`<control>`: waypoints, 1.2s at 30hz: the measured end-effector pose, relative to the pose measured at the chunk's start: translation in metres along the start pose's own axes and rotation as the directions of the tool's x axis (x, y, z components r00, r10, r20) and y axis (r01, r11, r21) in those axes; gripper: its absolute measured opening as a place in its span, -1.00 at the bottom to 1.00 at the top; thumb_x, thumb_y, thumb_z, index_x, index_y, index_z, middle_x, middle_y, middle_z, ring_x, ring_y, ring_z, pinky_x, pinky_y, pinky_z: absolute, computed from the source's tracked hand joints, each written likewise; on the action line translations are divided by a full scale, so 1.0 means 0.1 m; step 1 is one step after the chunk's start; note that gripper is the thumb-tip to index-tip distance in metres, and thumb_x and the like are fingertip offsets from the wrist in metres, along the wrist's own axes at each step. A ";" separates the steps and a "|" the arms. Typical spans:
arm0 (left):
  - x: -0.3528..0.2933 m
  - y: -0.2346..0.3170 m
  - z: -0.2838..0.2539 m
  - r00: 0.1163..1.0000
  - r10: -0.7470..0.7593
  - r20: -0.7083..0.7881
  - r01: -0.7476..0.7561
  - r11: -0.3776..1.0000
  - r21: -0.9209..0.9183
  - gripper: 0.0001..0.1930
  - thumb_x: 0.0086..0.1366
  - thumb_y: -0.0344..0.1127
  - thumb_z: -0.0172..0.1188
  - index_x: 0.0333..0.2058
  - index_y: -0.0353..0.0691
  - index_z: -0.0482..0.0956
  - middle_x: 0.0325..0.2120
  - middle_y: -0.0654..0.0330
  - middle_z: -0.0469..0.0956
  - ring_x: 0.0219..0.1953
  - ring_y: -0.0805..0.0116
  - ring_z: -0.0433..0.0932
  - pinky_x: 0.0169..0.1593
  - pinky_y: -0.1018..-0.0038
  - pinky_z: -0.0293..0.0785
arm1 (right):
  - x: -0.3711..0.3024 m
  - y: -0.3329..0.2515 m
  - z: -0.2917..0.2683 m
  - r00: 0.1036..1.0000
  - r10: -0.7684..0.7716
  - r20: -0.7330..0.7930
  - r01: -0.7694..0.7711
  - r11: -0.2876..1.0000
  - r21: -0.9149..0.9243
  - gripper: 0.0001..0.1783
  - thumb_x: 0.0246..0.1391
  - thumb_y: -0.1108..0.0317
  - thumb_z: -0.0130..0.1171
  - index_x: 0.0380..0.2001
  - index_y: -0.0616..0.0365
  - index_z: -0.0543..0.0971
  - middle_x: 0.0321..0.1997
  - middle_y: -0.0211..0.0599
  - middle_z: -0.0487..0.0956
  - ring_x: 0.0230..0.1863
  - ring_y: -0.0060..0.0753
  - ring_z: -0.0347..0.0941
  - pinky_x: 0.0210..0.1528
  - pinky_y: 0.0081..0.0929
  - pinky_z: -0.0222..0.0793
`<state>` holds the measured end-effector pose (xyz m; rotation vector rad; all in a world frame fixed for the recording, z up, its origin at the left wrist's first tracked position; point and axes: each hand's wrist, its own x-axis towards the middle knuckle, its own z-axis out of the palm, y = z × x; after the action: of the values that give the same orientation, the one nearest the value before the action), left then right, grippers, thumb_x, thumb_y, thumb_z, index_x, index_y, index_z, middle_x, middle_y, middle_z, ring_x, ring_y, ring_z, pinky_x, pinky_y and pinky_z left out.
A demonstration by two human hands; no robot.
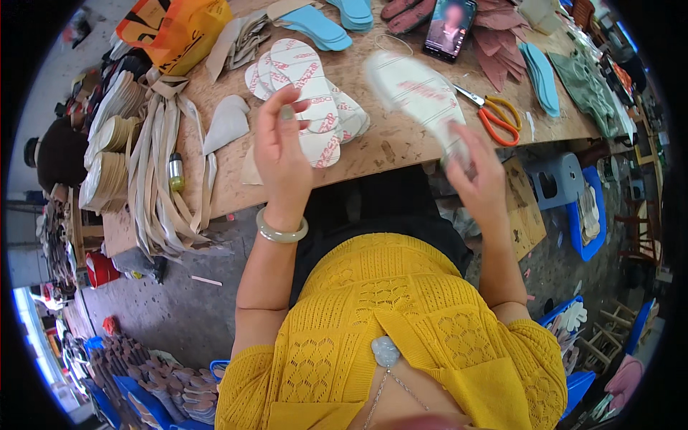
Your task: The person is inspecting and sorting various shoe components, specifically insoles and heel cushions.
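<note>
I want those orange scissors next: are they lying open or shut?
Shut: the orange scissors lie flat on the wooden table, blades together.

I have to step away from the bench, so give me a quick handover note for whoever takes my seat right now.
Right hand: raised, gripping a white insole by its lower end; it looks motion-blurred.
Left hand: raised, open, holding nothing.
Pile of white insoles with red print lies on the wooden table behind the left hand.
Orange-handled scissors lie to the right.
Done and left: cannot tell which insoles are finished; the one in hand is not yet set down.
</note>
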<state>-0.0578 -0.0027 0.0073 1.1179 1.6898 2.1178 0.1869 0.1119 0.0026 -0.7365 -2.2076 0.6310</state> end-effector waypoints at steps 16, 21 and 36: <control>-0.10 -0.27 -1.15 0.992 -0.115 0.060 0.000 0.462 0.887 -0.68 0.12 -0.22 0.27 -0.20 -0.30 0.54 -0.31 0.02 0.50 -0.21 0.07 0.48 -0.11 0.29 0.40 | 1.19 -0.30 1.77 0.975 -0.213 0.066 0.216 0.975 -0.047 -0.32 0.05 0.02 0.17 0.10 0.28 0.34 0.21 0.20 0.26 0.06 0.23 0.35 0.07 -0.10 0.33; -0.09 -0.34 -1.20 0.982 -0.186 0.037 0.049 0.433 0.900 -0.62 0.03 -0.19 0.35 -0.23 -0.29 0.54 -0.31 0.03 0.50 -0.21 0.08 0.48 -0.13 0.25 0.40 | 1.34 -0.45 1.90 0.964 -0.099 0.246 0.109 0.994 -0.029 -0.37 0.05 0.09 0.14 0.08 0.30 0.35 0.15 0.23 0.25 -0.03 0.22 0.41 -0.02 -0.08 0.40; 0.05 -0.20 -1.27 0.946 -0.289 -0.148 0.324 0.860 0.394 -0.72 0.12 -0.45 0.22 -0.17 -0.32 0.49 -0.61 0.40 0.30 -0.56 0.58 0.27 -0.45 0.59 0.23 | 1.16 -0.74 1.71 0.879 -0.476 -0.030 0.462 0.865 -0.198 -0.49 -0.08 0.27 0.25 -0.02 0.20 0.47 0.17 0.13 0.32 0.13 0.15 0.31 0.11 -0.15 0.30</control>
<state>-0.1515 -0.0881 -0.0160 0.7824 2.2584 1.6741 -0.0323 0.0993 -0.0039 -0.2772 -2.2736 0.1477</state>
